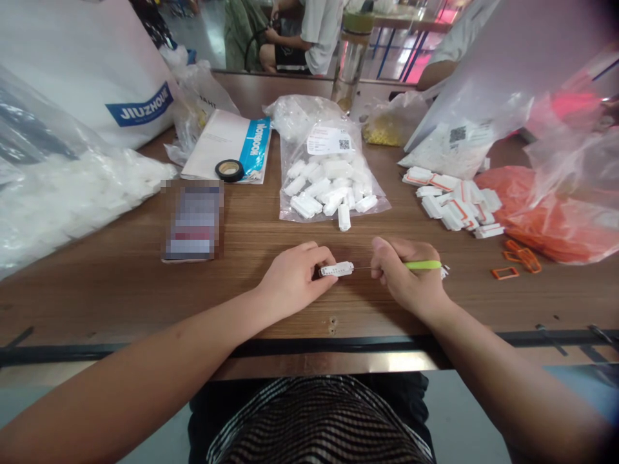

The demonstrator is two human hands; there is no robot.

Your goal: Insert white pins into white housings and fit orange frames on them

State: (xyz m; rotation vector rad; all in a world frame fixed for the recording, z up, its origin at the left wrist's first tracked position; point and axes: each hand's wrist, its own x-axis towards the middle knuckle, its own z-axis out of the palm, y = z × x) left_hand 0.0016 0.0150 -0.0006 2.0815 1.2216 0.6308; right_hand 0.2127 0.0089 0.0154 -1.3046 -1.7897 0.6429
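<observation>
Near the table's front, my left hand [294, 277] grips a small white plastic connector housing [337, 269] with a row of tiny holes. My right hand [409, 274] is closed around a thin tool with a lime-green handle [422, 265]. The tool's slim metal shaft points left and its tip meets the right end of the housing; whether it goes inside I cannot tell. Just beyond my hands lies one loose white housing [343, 217], in front of a clear bag [286, 200] with many more housings on it.
White housings with orange parts [454, 205] are piled at right, beside a bag of orange pieces [546, 212] and loose orange frames [505, 273]. At left are a phone [193, 222], black tape roll [229, 170], notebook [217, 142] and large bag [62, 193]. A bottle [349, 64] stands behind.
</observation>
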